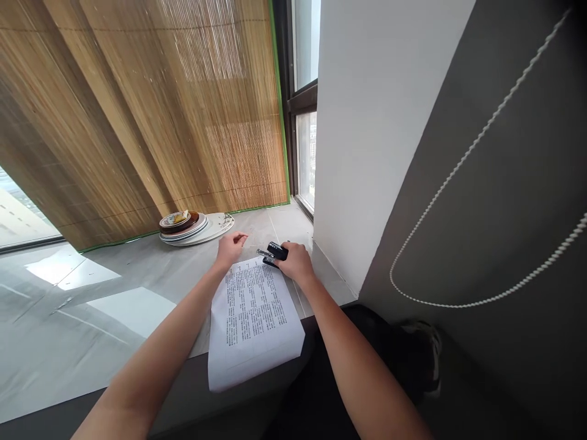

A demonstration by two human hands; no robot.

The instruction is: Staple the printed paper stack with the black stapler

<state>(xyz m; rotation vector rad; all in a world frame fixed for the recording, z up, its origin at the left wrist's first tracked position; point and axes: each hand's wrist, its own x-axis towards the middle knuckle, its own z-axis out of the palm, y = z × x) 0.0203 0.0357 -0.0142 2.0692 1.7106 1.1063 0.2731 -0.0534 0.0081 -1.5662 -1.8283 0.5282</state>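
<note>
A gaping black stapler (277,250) is gripped by the right hand (297,261) at white printed paper (257,308); the left hand (230,247) is curled (contents unclear); stapling seems unfinished.

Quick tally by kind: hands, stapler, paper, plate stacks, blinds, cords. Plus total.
Hands: 2 (left hand, right hand)
Stapler: 1
Paper: 1 (can't tell if more sheets lie beneath)
Plate stack: 1
Blind: 1
Cord: 1
Total: 7
</note>
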